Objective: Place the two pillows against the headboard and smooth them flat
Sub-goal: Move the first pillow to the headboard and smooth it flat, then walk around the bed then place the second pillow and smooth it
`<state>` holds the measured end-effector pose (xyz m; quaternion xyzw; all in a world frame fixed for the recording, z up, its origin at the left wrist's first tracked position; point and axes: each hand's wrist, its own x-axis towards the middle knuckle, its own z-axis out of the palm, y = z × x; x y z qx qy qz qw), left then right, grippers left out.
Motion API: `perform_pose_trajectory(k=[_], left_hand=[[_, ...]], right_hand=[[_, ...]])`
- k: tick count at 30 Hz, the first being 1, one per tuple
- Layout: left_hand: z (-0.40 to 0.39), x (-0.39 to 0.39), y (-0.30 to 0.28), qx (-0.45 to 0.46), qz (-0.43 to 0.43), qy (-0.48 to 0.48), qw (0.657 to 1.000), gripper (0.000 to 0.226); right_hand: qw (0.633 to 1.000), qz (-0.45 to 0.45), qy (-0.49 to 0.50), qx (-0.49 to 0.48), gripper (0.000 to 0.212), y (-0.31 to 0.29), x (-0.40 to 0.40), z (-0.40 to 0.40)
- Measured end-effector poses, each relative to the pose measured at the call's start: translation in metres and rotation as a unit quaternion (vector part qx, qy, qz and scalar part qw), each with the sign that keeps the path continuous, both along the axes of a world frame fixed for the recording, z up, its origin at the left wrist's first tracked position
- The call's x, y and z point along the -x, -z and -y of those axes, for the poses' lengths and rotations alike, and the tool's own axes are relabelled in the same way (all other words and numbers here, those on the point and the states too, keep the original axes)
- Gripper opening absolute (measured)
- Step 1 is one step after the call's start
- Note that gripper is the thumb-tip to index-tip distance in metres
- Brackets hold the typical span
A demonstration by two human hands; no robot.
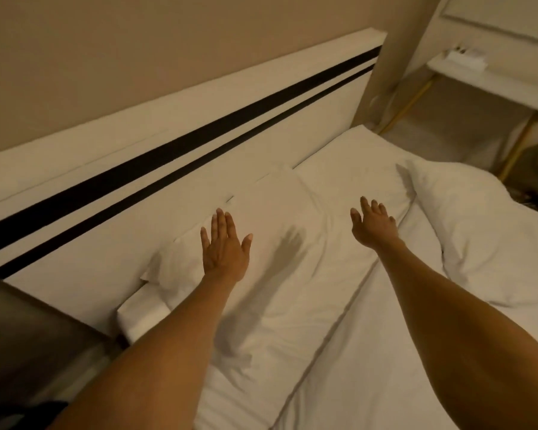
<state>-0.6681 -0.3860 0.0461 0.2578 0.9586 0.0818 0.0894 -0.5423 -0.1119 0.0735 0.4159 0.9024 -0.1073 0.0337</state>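
A white pillow lies flat against the white headboard, which carries two black stripes. My left hand is spread open, palm down, over the pillow's near-left part. My right hand is open too, fingers apart, over the pillow's right end; whether it touches the fabric I cannot tell. A second white pillow lies crumpled on the bed at the right, away from the headboard. Both hands hold nothing.
White bedding with a long fold covers the mattress below my arms. A dark bedside cabinet stands at the lower left. A wall corner and a white shelf with a small white object are at the upper right.
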Motion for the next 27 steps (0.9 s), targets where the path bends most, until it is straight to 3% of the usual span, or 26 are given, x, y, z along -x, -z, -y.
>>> perform_pose_trajectory(k=[10,16,20,27], left_hand=[[0.04,-0.065,-0.127,0.032,0.013,0.095,0.995,0.073],[0.023,-0.124,-0.201,0.039,0.002,0.154,0.987,0.074],[-0.007,-0.187,-0.242,0.043,0.025,0.217,0.975,0.074],[-0.069,-0.336,-0.29,0.025,-0.012,0.314,0.949,0.072]], right_hand=[[0.999,-0.036,0.013,-0.033,0.061,-0.117,-0.115,0.082],[0.997,-0.047,0.041,-0.043,0.061,-0.166,-0.205,0.112],[0.994,-0.044,0.08,-0.052,0.06,-0.198,-0.279,0.114],[0.982,-0.034,0.163,-0.095,0.06,-0.249,-0.44,0.102]])
